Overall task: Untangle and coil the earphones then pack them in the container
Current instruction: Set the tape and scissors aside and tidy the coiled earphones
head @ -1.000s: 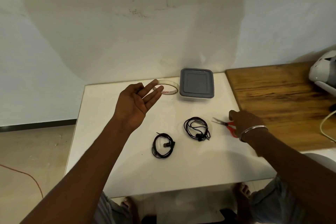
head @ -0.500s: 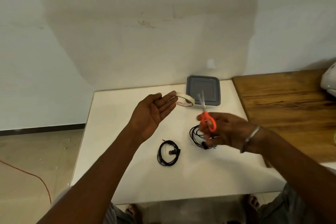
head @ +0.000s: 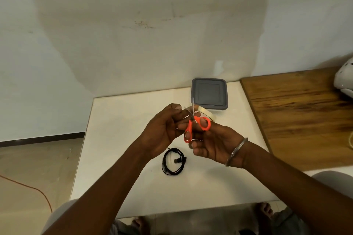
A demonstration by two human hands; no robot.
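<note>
While the thumb and fingertips point(head: 176, 107) of the left hand point(head: 162, 129) pinch what looks like a short strip of tape point(head: 187, 109), the right hand point(head: 214, 145) works small scissors point(head: 196, 126), with curled digits threaded through both orange plastic loops and the thin steel blades seemingly a little parted, pointing up at the strip. A metal bangle point(head: 236, 150) circles the right wrist.

The step in hand appears to be snipping a tab of tape to bind a coil. To do it well, the strip should be held taut and clear of the fingertips, cut in one clean close, and kept off itself so the sticky face does not fold.

Just behind the hands a pale tape roll point(head: 208, 115) lies flat. Beyond it, at the far edge of the smooth white table point(head: 118, 139), sits the container point(head: 209, 93), square with rounded corners and closed under a matte grey lid. The earphones point(head: 173, 161), thin glossy black cord, lie already wound in a loose ring on the table's middle, just nearer than the hands, untouched. Whether another set lies under the right hand cannot be told. A grained wooden top point(head: 296, 116) adjoins the right edge.
</note>
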